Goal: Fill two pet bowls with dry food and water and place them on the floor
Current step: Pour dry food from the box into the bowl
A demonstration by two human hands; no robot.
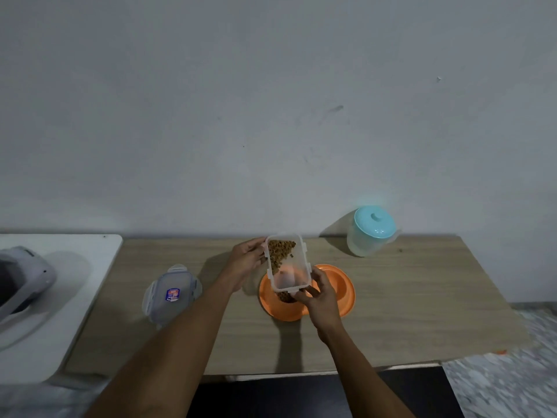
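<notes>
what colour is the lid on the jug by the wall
Light blue, turquoise-like. The lid shows clearly in the head view, atop the clear jug.

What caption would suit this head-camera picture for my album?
A person's left hand and right hand tip a container of kibble over an orange bowl; lid and jug sit on the table.

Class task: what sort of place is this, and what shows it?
Probably a room at home: a wooden table against a plain wall, a pet bowl, a lidded jug.
</notes>
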